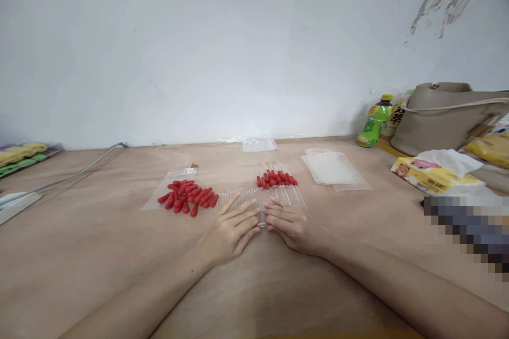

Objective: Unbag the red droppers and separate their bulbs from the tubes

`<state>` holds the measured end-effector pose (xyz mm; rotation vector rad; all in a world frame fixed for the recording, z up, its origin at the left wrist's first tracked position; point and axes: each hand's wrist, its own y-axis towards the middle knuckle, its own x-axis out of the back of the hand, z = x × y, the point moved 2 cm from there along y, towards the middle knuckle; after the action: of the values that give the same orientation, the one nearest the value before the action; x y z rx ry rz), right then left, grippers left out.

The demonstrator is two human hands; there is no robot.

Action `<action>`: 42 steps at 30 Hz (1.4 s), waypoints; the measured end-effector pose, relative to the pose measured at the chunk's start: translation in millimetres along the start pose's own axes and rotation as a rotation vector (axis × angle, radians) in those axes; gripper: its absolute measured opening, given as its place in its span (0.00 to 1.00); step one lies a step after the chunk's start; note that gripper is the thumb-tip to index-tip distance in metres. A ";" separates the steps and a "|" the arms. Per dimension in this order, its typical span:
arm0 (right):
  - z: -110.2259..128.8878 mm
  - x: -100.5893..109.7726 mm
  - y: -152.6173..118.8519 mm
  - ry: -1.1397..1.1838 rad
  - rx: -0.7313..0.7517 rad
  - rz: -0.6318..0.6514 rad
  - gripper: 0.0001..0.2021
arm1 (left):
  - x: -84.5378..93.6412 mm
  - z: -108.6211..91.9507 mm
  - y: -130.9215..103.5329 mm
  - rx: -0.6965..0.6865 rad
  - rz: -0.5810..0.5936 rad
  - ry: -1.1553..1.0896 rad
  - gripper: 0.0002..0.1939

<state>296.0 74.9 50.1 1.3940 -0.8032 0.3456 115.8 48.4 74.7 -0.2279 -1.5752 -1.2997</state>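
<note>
Side by side on the table lies a row of clear thin tubes (239, 195). My left hand (234, 228) rests on the left part of the row, its fingers stretched out and slightly apart. Over the right part lies my right hand (289, 223), also flat with extended fingers, its fingertips close to those of the left. Both palms hide the near portions of the tubes. Just beyond my right hand are several droppers with red rubber bulbs (277, 178) and clear stems. Loose red rubber bulbs (186, 191) are heaped left of my left hand, partly on a clear plastic bag (153, 202).
Flat clear zip bags (333, 168) lie to the right, with another bag (259, 145) by the wall. Farther right stand a green bottle (374, 123), a beige handbag (433, 122) and a yellow tissue pack (435, 176). A grey cable (89, 169) crosses the left side.
</note>
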 end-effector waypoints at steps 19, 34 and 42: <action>10.0 13.9 -3.1 -0.122 0.151 0.010 0.09 | 6.4 -6.2 -4.4 -0.041 -0.011 -0.018 0.05; -21.6 19.6 -2.3 -0.292 -0.539 -0.072 0.13 | 40.9 74.5 -29.3 0.681 -0.174 0.222 0.13; -32.1 16.2 -1.2 -0.219 -0.705 -0.125 0.07 | 88.0 137.1 -67.7 1.259 -0.083 0.084 0.19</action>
<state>317.6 101.5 61.1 0.8143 -0.8971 -0.1871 -48.9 94.2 118.6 0.6703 -2.0301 -0.1816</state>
